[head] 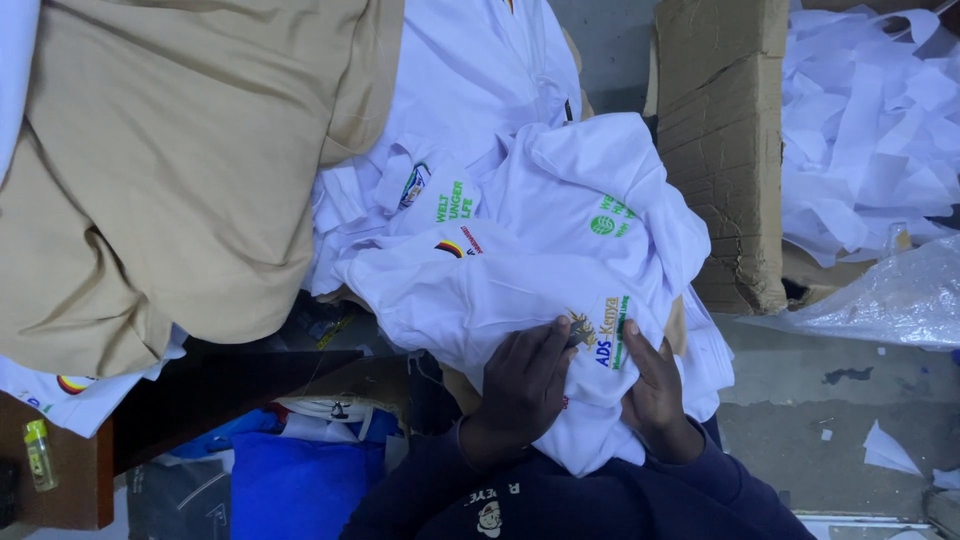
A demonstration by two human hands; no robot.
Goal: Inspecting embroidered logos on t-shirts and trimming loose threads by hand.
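A white printed shirt (520, 300) lies bunched on top of a heap of similar white garments (470, 150), pressed between a person's two hands at the lower centre of the view. The left hand (520, 385) spreads flat over the cloth, fingers extended beside a coloured emblem, its grip pressing the fabric rather than clenched. The right hand (655, 395) cups the shirt's edge, thumb on top, grasping the fold. Dark blue sleeves (600, 495) frame the wrists.

A large tan cloth (170, 170) covers the left of the pile and hides most of the dark worktop (230, 385) beneath. A small yellow-green bottle (38, 452) stands at the worktop's brown edge. Below, blue fabric (300, 485) is stowed, though what holds it is unclear in the shadow.

To the right, a torn cardboard box (725, 150) holds white paper scraps (870, 120); clear plastic sheeting (890, 295) spills beside it onto a grey concrete floor (830, 420).
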